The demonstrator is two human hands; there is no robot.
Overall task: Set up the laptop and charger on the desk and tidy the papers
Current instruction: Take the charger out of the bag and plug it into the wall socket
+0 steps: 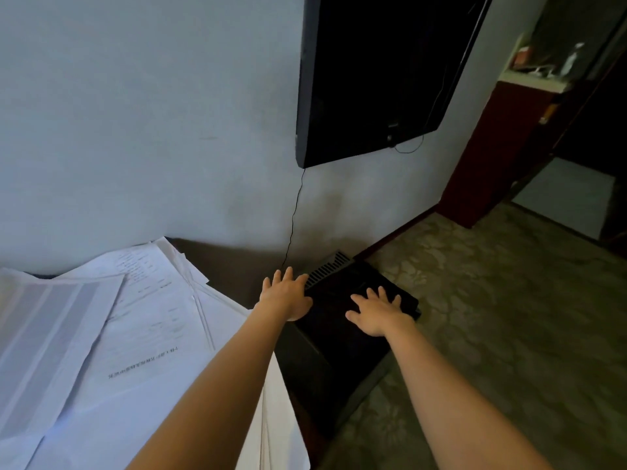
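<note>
Dark wall-mounted screen (pixel 383 69), thin cable (pixel 294 212) dangling beneath, patterned carpet (pixel 509 300) at right

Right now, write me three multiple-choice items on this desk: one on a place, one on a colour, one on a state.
1. Where do the papers lie?
A. left of the laptop
B. on top of it
C. on the floor
2. What colour is the laptop?
A. white
B. black
C. red
3. How does the right hand lie?
A. curled in a fist
B. pinching a sheet
C. spread flat on the laptop
Answers: 1 A, the papers spread beside its left edge; 2 B, its whole body is black; 3 C, straight fingers rest on the laptop.
</note>
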